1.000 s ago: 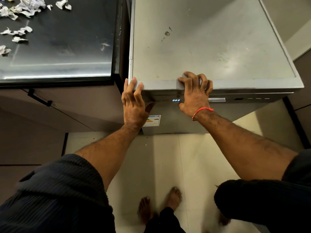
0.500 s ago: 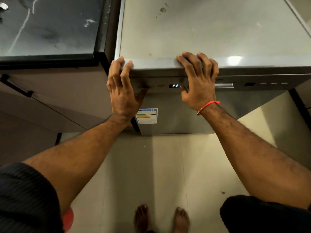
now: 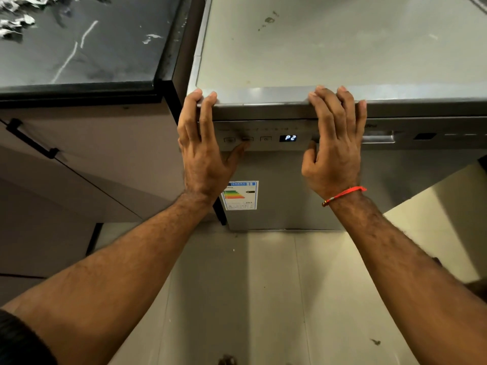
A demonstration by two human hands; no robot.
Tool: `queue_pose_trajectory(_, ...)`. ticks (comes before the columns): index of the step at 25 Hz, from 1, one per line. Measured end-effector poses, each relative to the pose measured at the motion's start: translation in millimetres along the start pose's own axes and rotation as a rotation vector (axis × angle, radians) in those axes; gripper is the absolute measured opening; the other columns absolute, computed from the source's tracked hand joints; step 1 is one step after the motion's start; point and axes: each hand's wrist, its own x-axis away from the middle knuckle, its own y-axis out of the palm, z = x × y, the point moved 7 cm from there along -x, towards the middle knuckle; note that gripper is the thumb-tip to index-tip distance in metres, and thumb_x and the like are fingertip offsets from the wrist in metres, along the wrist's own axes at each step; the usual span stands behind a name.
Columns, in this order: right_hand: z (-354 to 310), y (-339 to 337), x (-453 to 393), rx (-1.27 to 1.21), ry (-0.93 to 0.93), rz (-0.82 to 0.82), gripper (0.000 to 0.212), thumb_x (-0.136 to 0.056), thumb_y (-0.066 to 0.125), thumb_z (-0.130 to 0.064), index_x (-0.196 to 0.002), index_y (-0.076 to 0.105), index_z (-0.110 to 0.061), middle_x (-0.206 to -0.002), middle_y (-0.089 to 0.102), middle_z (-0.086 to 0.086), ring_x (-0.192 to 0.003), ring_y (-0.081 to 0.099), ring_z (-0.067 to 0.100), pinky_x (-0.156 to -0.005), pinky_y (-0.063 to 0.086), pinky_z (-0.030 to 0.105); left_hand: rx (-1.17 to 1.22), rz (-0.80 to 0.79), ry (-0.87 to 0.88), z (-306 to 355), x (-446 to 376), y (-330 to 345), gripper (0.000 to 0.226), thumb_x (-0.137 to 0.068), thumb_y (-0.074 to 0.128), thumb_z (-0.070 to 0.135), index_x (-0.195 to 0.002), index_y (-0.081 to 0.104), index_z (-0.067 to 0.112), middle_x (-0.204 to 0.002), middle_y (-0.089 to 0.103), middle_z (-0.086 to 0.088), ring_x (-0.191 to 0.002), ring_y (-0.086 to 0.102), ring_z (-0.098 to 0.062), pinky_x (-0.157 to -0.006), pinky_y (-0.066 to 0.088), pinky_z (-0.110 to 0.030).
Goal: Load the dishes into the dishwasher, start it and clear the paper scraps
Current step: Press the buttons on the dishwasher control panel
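My left hand [image 3: 203, 154] drapes its fingers [image 3: 207, 111] over the front top edge of the dishwasher [image 3: 329, 48], thumb pressing a button [image 3: 247, 139] on the control panel. My right hand [image 3: 334, 151] hooks loosely curled fingers over the same edge, holding nothing. The display [image 3: 290, 138] reads P2. Paper scraps [image 3: 15, 22] lie on the dark counter [image 3: 79, 61], far left.

The stainless-steel dishwasher [image 3: 329, 185] stood closed, its front top edge under the fingertips of both hands. Its control panel [image 3: 263, 138] ran between the two hands, the display [image 3: 290, 138] lit with "P2" nearer the right hand. White paper scraps [image 3: 15, 22] lay crumpled on the dark counter, well off to the left hand's far side
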Motion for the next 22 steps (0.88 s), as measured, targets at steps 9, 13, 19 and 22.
queue_pose_trajectory(9,4.3,2.8,2.0,-0.005,0.002,0.014,0.086,-0.065,0.050,0.010,-0.148,0.040,-0.008,-0.155,0.037,0.006,-0.149,0.021,0.032,-0.124,0.002,0.051,-0.015,0.057,-0.114,7.9,3.2,0.1,0.090,-0.074,0.080,0.036,-0.148,0.032,0.017,-0.159,0.025,-0.009,-0.140,0.023,-0.015,-0.110,0.011,-0.009)
queue_pose_trajectory(13,2.9,2.7,3.2,-0.048,0.036,0.014,0.086,-0.065,0.049,0.012,-0.148,0.040,-0.008,-0.156,0.037,0.006,-0.150,0.020,0.032,-0.123,0.004,0.053,-0.008,0.058,-0.089,8.6,4.1,-1.2,0.090,-0.077,0.080,0.039,-0.149,0.029,0.018,-0.160,0.023,-0.011,-0.138,0.019,-0.012,-0.110,0.011,-0.011)
queue_pose_trajectory(19,3.7,5.3,4.8,-0.105,0.053,0.022,0.087,-0.063,0.046,0.014,-0.147,0.041,-0.006,-0.155,0.037,0.007,-0.149,0.020,0.034,-0.123,0.004,0.054,-0.020,0.065,-0.123,12.5,4.7,-2.5,0.092,-0.072,0.080,0.035,-0.147,0.028,0.025,-0.160,0.023,-0.005,-0.136,0.033,-0.020,-0.108,0.016,-0.013)
queue_pose_trajectory(22,2.4,4.5,4.8,-0.121,0.065,0.007,0.087,-0.063,0.045,0.014,-0.147,0.041,-0.006,-0.155,0.038,0.007,-0.149,0.020,0.034,-0.123,0.004,0.053,-0.027,0.056,-0.154,14.4,5.4,-4.3,0.091,-0.072,0.079,0.036,-0.148,0.030,0.024,-0.160,0.023,-0.005,-0.132,0.035,-0.022,-0.102,0.011,-0.004)
